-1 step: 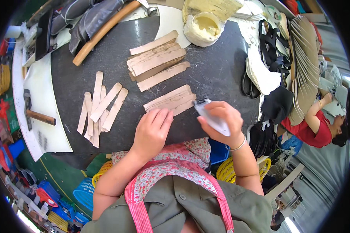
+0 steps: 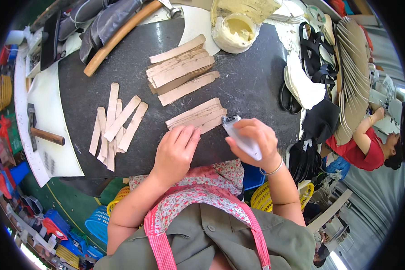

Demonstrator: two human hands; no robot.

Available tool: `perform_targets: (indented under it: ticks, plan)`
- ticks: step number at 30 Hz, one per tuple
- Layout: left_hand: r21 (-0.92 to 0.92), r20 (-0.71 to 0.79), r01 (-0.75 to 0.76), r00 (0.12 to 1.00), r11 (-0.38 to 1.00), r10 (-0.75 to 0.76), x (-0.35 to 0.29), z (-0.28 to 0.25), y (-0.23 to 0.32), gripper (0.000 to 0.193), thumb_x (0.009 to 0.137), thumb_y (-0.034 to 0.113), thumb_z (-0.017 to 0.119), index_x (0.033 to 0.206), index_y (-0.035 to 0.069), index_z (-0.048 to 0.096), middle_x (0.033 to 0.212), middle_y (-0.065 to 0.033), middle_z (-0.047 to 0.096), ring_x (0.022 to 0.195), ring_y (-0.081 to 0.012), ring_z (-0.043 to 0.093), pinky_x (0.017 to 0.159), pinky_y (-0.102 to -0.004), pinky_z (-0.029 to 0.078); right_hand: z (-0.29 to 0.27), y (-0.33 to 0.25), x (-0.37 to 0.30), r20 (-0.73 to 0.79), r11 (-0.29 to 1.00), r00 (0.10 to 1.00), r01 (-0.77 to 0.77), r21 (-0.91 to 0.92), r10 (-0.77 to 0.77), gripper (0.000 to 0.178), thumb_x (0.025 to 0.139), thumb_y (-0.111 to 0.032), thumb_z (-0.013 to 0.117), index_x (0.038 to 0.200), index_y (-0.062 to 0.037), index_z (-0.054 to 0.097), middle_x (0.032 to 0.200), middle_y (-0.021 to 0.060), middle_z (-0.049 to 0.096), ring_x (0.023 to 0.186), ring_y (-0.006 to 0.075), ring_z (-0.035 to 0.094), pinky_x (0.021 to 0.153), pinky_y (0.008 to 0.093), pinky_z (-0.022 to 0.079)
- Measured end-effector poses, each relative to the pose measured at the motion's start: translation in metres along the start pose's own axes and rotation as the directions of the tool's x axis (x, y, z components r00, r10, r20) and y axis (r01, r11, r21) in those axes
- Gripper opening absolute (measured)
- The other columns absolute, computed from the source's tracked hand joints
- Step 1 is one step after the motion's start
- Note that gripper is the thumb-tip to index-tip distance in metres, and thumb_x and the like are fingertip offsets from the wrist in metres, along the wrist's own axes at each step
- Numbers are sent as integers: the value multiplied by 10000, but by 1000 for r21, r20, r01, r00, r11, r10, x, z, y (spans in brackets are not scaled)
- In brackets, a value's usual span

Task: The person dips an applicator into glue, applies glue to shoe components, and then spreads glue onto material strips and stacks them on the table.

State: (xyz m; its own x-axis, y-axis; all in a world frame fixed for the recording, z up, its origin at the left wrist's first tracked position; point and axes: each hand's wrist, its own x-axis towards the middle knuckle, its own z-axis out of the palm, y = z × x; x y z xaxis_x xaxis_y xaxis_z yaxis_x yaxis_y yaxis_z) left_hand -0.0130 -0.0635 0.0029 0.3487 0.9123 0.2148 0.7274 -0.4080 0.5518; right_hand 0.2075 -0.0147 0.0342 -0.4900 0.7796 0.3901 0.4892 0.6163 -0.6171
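Note:
A short bundle of tan strips (image 2: 197, 113), laid side by side, lies on the dark work surface in front of me. My left hand (image 2: 173, 153) rests at the bundle's near edge, fingers closed together and pressing on the strips. My right hand (image 2: 262, 141) grips a pale translucent squeeze-type bottle (image 2: 243, 138) with a dark tip. That tip is close to the right end of the bundle; whether it touches cannot be told. Behind the bundle is a larger stack of tan strips (image 2: 182, 72). Several loose tan strips (image 2: 121, 121) overlap to the left.
A tub of pale yellow paste (image 2: 236, 32) stands at the back. A wooden-handled hammer (image 2: 121, 38) lies back left, a smaller hammer (image 2: 47, 136) at far left. White pieces (image 2: 303, 85) and black straps (image 2: 317, 54) lie right. A co-worker in red (image 2: 366, 144) is beyond.
My right hand and the bottle have shifted slightly left and toward me, with the bottle more upright in the picture. My left hand and the strips stay essentially where they were.

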Motion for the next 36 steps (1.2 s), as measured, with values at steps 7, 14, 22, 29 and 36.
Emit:
perform_targets:
  ticks: [7, 14, 22, 29, 36]
  plan:
    - [-41, -6, 23, 1000, 999, -24, -1, 0, -1, 253, 763, 17, 701, 1009, -16, 652, 995, -127, 610, 914, -310, 603, 772, -404, 509, 4, -13, 2, 61, 997, 997, 52, 62, -56, 392, 674, -60, 828, 921, -38, 525, 874, 147, 659, 611, 247, 626, 517, 314, 502]
    - [-93, -46, 80, 995, 992, -85, -3, -4, 0, 264, 759, 7, 715, 1006, -28, 627, 978, -145, 590, 890, -321, 594, 772, -398, 512, 25, -20, 6, 120, 985, 977, 173, 25, -174, 369, 668, -145, 825, 835, -35, 514, 921, 117, 621, 640, 226, 578, 543, 316, 499]
    - [-184, 43, 81, 996, 980, -74, -9, -11, -8, 272, 734, -2, 720, 990, -38, 636, 977, -134, 592, 895, -315, 599, 764, -396, 514, 2, -15, 1, -73, 998, 996, 49, 44, -46, 347, 678, -67, 797, 888, -49, 521, 827, 122, 667, 605, 231, 626, 516, 310, 508]
    - [-158, 6, -4, 1000, 987, 5, -1, -11, -4, 345, 729, -3, 731, 1058, -43, 633, 976, -137, 599, 892, -304, 604, 755, -398, 510, 8, -2, 4, -79, 996, 997, 6, -87, -13, 338, 710, -28, 787, 912, -41, 516, 878, 154, 677, 685, 249, 659, 578, 319, 530]
    - [1, -34, 67, 997, 998, -67, 1, -3, -5, 416, 760, 10, 723, 1159, -35, 613, 1058, -143, 565, 860, -301, 577, 748, -391, 506, 7, -9, 7, -14, 999, 999, 30, -36, -31, 356, 681, -46, 796, 893, -49, 510, 837, 143, 664, 588, 238, 614, 509, 312, 494]
